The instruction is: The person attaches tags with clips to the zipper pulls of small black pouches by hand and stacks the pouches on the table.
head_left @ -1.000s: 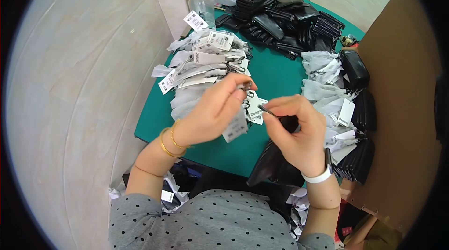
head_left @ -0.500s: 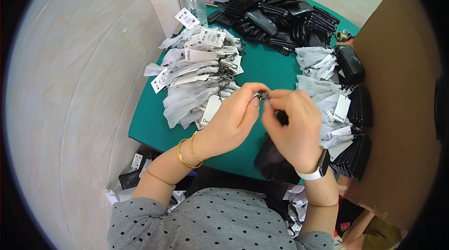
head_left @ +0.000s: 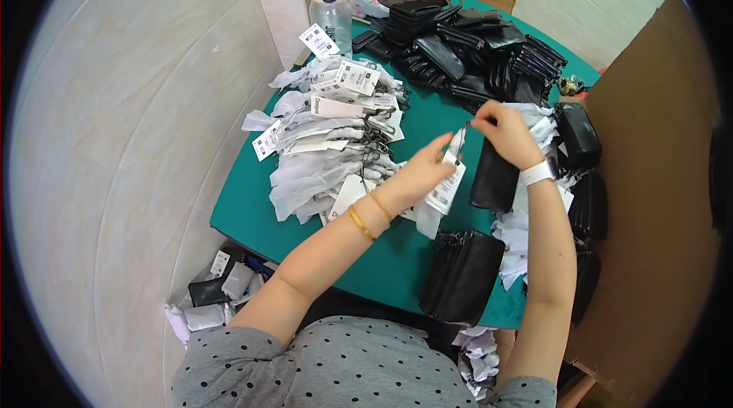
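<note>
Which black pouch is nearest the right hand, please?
The pouch just below the right hand; the others sit in the far pile, front stack or right row.

A: What's pinched at the right hand's (head_left: 504, 132) fingertips?

B: A narrow dark strap (head_left: 465, 132), slanting down from that pinch toward the left hand (head_left: 424, 174).

A: And beneath the left hand's fingers?

B: A white rectangular card tag with black print (head_left: 446, 190), tilted. Whether those fingers clasp it, I can't tell.

A: Something pale sits there too.

B: A thin white sheet-like wrapping (head_left: 428, 222), drooping below the left hand, partly behind the tag.

A: And the dark shape?

B: A black, smooth, leather-look rectangular pouch (head_left: 495, 177), just below the right hand's pinch, long side nearly upright, its top partly hidden by that hand.
</note>
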